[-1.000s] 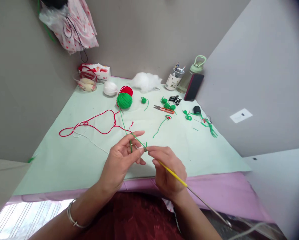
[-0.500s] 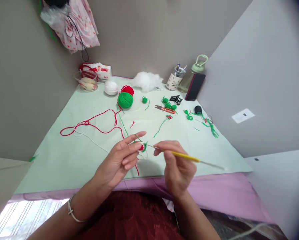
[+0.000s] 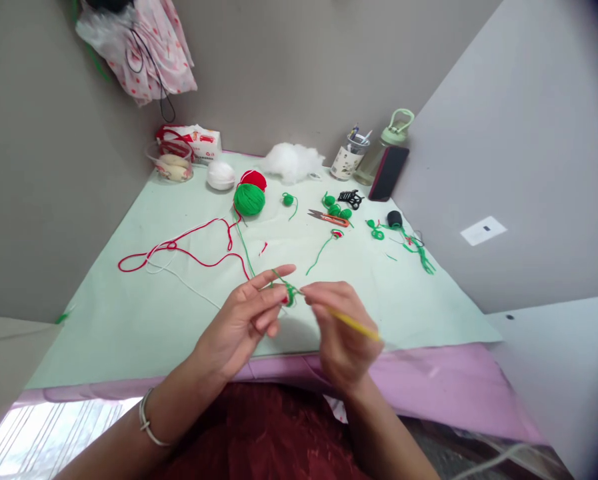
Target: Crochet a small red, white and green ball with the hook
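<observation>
My left hand [image 3: 243, 320] pinches a small green and red crochet piece [image 3: 289, 294] between thumb and fingers, with the index finger stretched out and green yarn running over it. My right hand [image 3: 341, 330] is closed on a yellow-handled crochet hook [image 3: 356, 325] whose tip is at the piece. The green strand [image 3: 243, 247] leads back over the pale green table cover [image 3: 129, 313] to a green yarn ball [image 3: 249, 199]. A red yarn ball [image 3: 253, 179] sits just behind the green one.
A loose red strand [image 3: 179, 248] loops on the left. Orange snips [image 3: 329, 218], small green crochet bits [image 3: 336, 208], a black thread spool [image 3: 394, 219] and white stuffing [image 3: 291, 162] lie further back. A pen cup [image 3: 347, 159], bottle [image 3: 386, 143] and phone [image 3: 389, 173] stand by the wall.
My right hand has swung the hook's handle down and then back toward level, working the tip at the piece. The crochet piece turned in my left fingers.
</observation>
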`<action>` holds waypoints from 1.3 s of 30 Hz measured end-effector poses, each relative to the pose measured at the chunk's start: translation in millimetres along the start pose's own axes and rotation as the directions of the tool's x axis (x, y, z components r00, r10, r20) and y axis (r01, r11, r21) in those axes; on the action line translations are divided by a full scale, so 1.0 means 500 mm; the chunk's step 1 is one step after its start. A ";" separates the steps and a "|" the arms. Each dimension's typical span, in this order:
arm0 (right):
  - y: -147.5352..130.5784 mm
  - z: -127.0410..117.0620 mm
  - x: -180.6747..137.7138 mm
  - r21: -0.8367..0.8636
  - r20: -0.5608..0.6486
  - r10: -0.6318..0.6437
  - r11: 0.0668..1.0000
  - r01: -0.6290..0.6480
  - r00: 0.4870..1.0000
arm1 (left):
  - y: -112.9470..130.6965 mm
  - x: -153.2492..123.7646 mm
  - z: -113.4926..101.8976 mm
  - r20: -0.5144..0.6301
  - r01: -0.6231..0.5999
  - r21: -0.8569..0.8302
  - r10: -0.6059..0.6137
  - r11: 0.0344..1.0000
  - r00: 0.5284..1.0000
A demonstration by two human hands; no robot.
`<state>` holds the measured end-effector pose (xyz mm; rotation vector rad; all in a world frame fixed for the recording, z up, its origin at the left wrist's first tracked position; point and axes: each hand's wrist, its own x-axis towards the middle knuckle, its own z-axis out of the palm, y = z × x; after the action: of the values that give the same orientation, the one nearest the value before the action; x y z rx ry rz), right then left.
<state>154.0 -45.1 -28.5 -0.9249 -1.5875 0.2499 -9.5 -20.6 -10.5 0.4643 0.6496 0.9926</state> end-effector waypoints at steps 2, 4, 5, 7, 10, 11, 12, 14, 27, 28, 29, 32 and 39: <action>-0.002 -0.001 0.010 0.207 -0.047 0.177 0.965 -0.164 0.983 | 0.005 0.001 -0.001 -0.019 -0.025 -0.018 0.025 1.000 1.000; -0.003 0.003 0.018 0.353 -0.003 0.275 0.900 -0.256 0.962 | 0.005 -0.001 0.001 -0.023 -0.075 0.013 0.075 0.997 0.997; -0.003 0.005 0.020 0.388 0.036 0.283 0.880 -0.275 0.958 | 0.003 -0.004 0.003 -0.019 -0.095 0.038 0.096 0.995 0.995; -0.002 0.009 0.021 0.401 0.074 0.278 0.871 -0.284 0.958 | -0.002 -0.008 0.006 -0.009 -0.115 0.083 0.116 0.990 0.993; 0.005 0.008 0.016 0.422 0.062 0.327 0.848 -0.322 0.943 | -0.006 -0.013 0.006 0.006 -0.119 0.109 0.119 0.987 0.993; 0.008 0.007 0.015 0.447 0.068 0.357 0.824 -0.349 0.932 | -0.007 -0.013 0.005 0.008 -0.119 0.112 0.119 0.987 0.993; 0.010 0.005 0.013 0.475 0.083 0.385 0.796 -0.376 0.919 | -0.007 -0.013 0.004 0.009 -0.120 0.115 0.120 0.986 0.993; 0.012 0.000 0.012 0.516 0.108 0.413 0.754 -0.406 0.904 | -0.006 -0.013 0.002 0.005 -0.125 0.130 0.125 0.984 0.992; 0.000 0.000 0.011 0.480 0.071 0.396 0.791 -0.379 0.916 | 0.001 -0.010 0.007 -0.007 -0.152 0.170 0.155 0.974 0.988; 0.002 0.001 0.012 0.501 0.077 0.406 0.774 -0.387 0.911 | 0.000 -0.010 0.008 -0.001 -0.149 0.166 0.151 0.975 0.989; 0.003 0.002 0.013 0.507 0.084 0.407 0.768 -0.390 0.910 | 0.000 -0.009 0.009 0.005 -0.147 0.164 0.148 0.975 0.989; 0.002 0.003 0.014 0.467 0.067 0.395 0.799 -0.379 0.916 | -0.002 -0.007 0.010 0.015 -0.136 0.162 0.135 0.977 0.991; -0.004 -0.003 0.012 0.405 -0.052 0.356 0.862 -0.306 0.933 | -0.001 -0.006 0.006 0.000 -0.118 0.147 0.119 0.982 0.993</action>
<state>154.9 -42.6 -22.5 -0.8728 -1.1929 0.7144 -8.2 -23.8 -7.9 0.6342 0.7125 1.0638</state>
